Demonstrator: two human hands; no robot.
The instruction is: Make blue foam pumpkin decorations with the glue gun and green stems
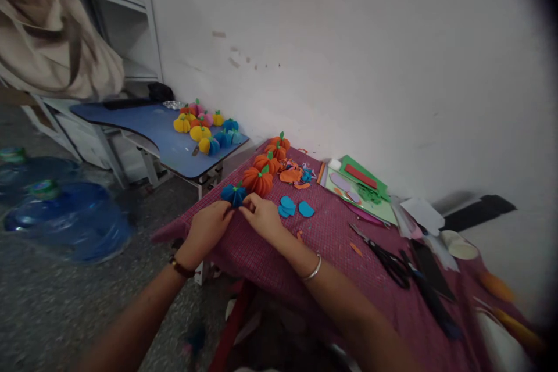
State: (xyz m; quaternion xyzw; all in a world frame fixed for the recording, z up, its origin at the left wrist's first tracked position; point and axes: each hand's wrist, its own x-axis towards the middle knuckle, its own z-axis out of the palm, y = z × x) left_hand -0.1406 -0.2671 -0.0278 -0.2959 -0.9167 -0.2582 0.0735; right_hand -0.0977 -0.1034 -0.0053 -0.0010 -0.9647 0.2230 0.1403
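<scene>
A small blue paper pumpkin [233,194] with a green leaf on top stands at the left edge of the cloth-covered table. My left hand [209,225] has its fingers closed at the pumpkin's near left side. From the right, my right hand [262,218] pinches at its near right side. The fingertips of both hands partly hide its lower edge. Just behind it an orange paper pumpkin [258,181] sits in a row with several others. Blue paper circles [286,207] lie to the right of my right hand.
Orange and blue paper scraps [291,175] lie behind the circles. Black-handled scissors [390,261] and a cutter-like tool [431,296] rest on the right. Several finished pumpkins [200,132] stand on a blue table [168,133]. Water bottles [70,221] are on the floor.
</scene>
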